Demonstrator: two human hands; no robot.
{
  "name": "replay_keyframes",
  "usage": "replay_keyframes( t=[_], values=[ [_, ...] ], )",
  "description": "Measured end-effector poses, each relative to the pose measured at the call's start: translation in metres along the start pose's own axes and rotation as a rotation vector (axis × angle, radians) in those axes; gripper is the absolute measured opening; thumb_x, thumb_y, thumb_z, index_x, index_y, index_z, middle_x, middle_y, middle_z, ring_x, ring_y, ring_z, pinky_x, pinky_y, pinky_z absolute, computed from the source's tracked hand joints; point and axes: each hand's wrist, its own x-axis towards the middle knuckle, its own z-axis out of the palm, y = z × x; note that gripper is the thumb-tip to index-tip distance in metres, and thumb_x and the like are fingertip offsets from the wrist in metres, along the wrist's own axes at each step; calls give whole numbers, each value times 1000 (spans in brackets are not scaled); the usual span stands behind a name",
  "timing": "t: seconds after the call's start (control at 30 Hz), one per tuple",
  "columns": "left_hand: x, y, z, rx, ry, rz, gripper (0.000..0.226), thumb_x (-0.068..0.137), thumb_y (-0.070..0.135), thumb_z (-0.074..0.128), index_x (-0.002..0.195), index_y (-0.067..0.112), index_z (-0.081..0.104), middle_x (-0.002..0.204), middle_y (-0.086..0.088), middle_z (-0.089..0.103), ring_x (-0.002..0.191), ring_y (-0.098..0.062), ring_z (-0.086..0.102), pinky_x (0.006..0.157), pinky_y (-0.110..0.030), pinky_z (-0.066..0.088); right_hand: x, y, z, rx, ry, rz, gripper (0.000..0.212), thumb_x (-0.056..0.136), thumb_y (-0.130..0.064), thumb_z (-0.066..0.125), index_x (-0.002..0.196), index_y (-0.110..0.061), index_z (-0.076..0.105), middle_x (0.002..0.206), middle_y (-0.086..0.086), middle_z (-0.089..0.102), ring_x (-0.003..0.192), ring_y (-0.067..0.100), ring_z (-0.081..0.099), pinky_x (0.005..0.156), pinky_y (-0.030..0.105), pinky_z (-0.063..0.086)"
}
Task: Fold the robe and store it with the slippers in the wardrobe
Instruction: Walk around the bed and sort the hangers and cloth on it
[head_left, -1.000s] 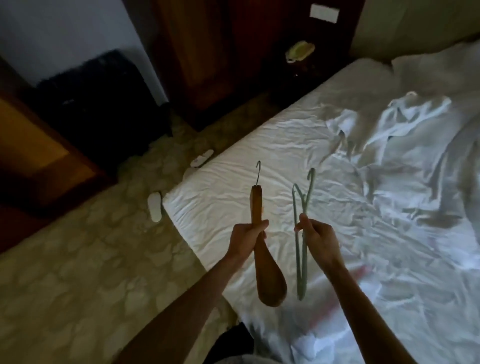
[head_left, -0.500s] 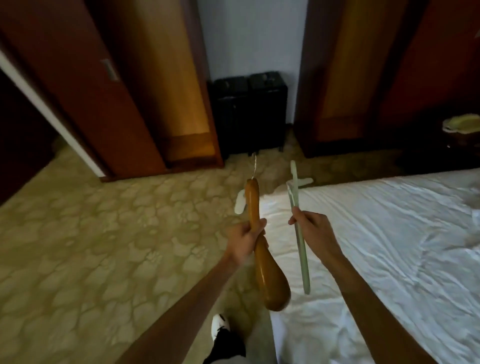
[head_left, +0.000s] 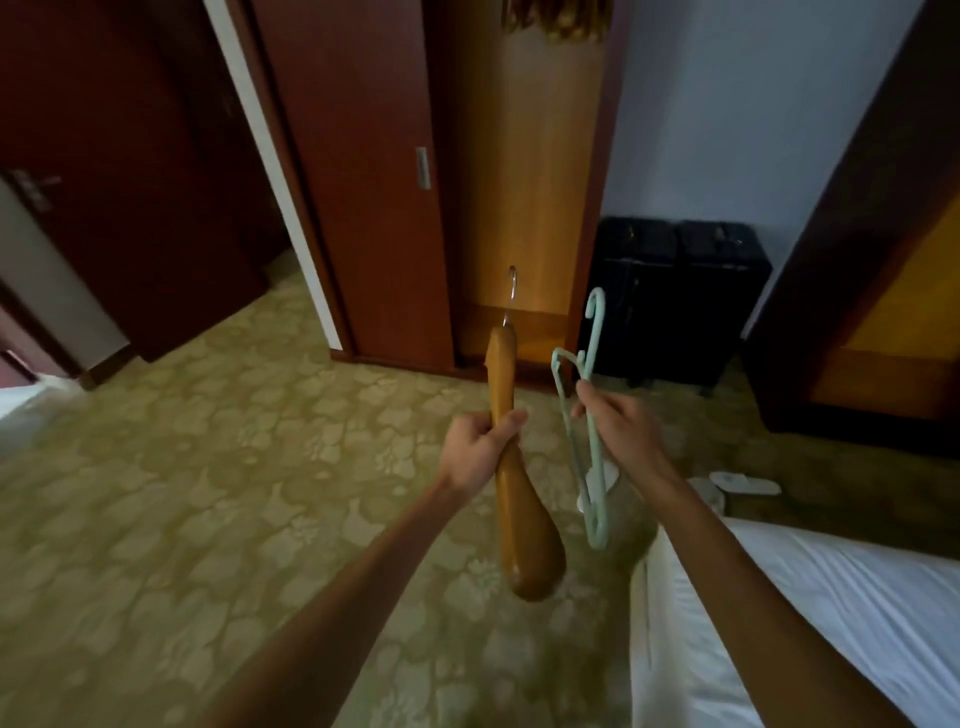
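Observation:
My left hand (head_left: 480, 444) grips a thick wooden hanger (head_left: 522, 525) by its middle, metal hook pointing up. My right hand (head_left: 618, 423) pinches a thin pale-green plastic hanger (head_left: 589, 470). Both are held out over the floor, facing the open wardrobe (head_left: 524, 208), whose sliding door (head_left: 363, 182) stands pushed to the left. White slippers (head_left: 745, 484) lie on the floor by the corner of the bed (head_left: 810, 613). The robe is out of view.
A black suitcase (head_left: 680, 296) stands against the wall right of the wardrobe. Further right is another wooden unit (head_left: 883, 291). A dark doorway (head_left: 135, 171) opens at the left. Patterned carpet (head_left: 208, 519) covers the floor.
My view has swung left from the bed and the robe toward the wardrobe. Both hands keep their hangers; the wardrobe opening now lies straight ahead.

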Motion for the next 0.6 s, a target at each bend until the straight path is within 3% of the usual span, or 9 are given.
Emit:
replay_keyframes(
  t=[0.07, 0.13, 0.3, 0.43, 0.53, 0.6],
  values=[
    [33, 4, -30, 4, 18, 33, 66, 86, 55, 63, 77, -11, 65, 77, -33, 66, 62, -31, 63, 66, -51, 54, 36, -17, 23, 3, -14, -45, 44, 99, -46, 53, 68, -18, 68, 57, -8, 55, 58, 7, 55, 62, 27, 44],
    [64, 6, -53, 8, 29, 48, 69, 86, 56, 62, 79, -13, 63, 79, -36, 63, 63, -30, 61, 69, -54, 53, 68, -30, 43, -3, -11, -67, 44, 99, -46, 53, 66, -20, 67, 54, -11, 54, 56, 5, 54, 63, 27, 44],
    [145, 7, -83, -94, 9, 58, 67, 91, 48, 63, 86, -19, 60, 83, -41, 59, 65, -32, 59, 70, -50, 53, 136, -46, 73, -6, -18, -113, 43, 99, -45, 53, 66, -22, 67, 60, -1, 54, 58, 10, 53, 63, 29, 43],
    [219, 4, -90, -97, -17, 48, 61, 96, 45, 60, 90, -16, 65, 80, -29, 69, 66, -29, 66, 65, -33, 54, 202, -43, 84, -14, 2, -101, 42, 99, -44, 54, 69, -20, 70, 56, -14, 59, 61, 5, 55, 65, 25, 42],
    [284, 0, -93, -129, -49, 49, 60, 97, 41, 60, 91, -18, 63, 81, -32, 69, 67, -31, 68, 67, -36, 55, 267, -40, 92, -23, 1, -106, 41, 99, -43, 54, 70, -19, 70, 57, -19, 61, 62, -1, 56, 69, 26, 42],
    [332, -1, -95, -148, -59, 56, 58, 98, 37, 60, 90, -20, 62, 79, -32, 69, 66, -31, 67, 69, -38, 56, 316, -41, 98, -27, 0, -113, 41, 98, -44, 55, 71, -18, 72, 68, -11, 67, 73, 5, 62, 74, 29, 46]
  ],
)
